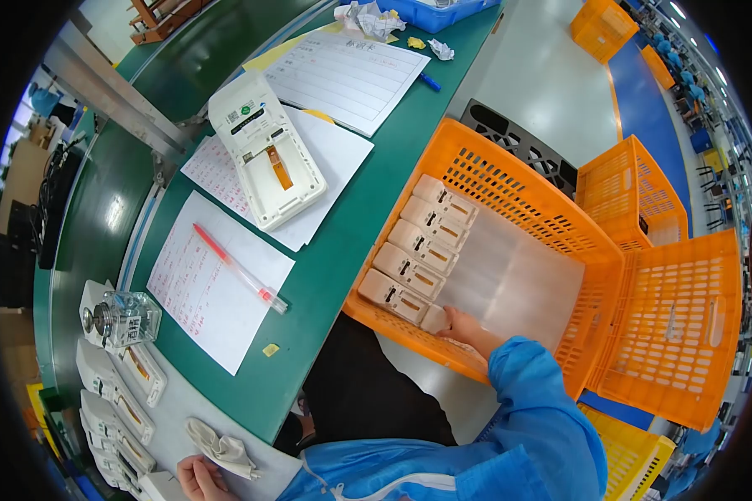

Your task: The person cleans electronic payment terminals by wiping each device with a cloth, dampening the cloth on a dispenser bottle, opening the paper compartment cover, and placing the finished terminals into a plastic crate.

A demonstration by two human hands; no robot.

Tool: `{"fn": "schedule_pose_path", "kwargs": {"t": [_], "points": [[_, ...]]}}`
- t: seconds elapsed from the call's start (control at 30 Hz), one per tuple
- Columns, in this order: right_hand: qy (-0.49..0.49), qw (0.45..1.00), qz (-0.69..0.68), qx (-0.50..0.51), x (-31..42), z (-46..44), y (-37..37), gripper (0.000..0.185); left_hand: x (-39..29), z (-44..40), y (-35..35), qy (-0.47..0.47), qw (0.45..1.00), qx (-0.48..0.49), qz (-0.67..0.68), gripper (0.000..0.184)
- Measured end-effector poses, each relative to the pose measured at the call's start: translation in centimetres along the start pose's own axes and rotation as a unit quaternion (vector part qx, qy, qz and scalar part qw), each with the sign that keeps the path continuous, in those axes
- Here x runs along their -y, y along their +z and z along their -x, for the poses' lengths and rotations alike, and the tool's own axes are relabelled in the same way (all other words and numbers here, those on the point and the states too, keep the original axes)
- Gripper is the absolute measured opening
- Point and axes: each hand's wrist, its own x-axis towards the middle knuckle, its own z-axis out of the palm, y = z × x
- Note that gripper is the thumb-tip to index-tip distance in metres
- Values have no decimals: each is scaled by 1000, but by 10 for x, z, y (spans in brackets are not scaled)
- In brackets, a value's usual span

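White plastic casings with orange strips (144,376) line the grey bench edge (263,459). The left hand (199,479) has curled fingers beside a crumpled cream cloth (224,451); I cannot tell its grip. Rightward, inside the perforated orange plastic crate (551,219), the right hand (459,326) touches a small white casing (434,319) at the row's near end; whether it clamps is unclear.

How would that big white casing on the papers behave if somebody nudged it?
The white casing would probably keep its shape, as its edges look moulded. Its orange strip seems thin, so perhaps easily creased. Nudged, it would likely slide rather than roll, lying broad and flat, and might drag the sheet beneath.
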Motion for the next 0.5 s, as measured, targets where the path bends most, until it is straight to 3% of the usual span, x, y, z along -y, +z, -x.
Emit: {"fn": "schedule_pose_path", "kwargs": {"t": [0.2,0.3,0.4,0.5], "points": [[67,995,-23,68,-5,2,-8,89,5,-3,-2,25,1000,12,-3,14],[86,977,-184,64,-20,-3,-1,80,1,-2,0,16,1000,0,-11,14],[159,987,21,21,-26,3,-10,70,1,-3,0,23,1000,4,-17,13],[124,990,38,55,-24,2,-4,65,-1,-1,4,15,1000,-12,-17,13]]}}
